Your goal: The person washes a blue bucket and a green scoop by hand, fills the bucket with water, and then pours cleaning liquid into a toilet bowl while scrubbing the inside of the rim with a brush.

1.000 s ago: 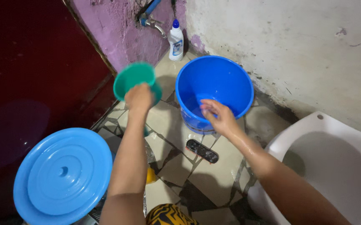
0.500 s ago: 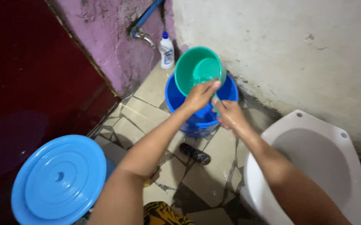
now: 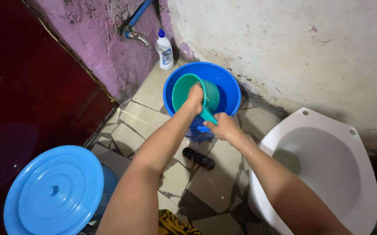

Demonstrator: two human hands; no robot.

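Left hand clasping the round green plastic scoop, right hand clenched on its handle, tipped inside the blue plastic bucket near the floor's corner, apparently to dip.

Open tiled floor ahead, toilet bowl right, lidded bin left
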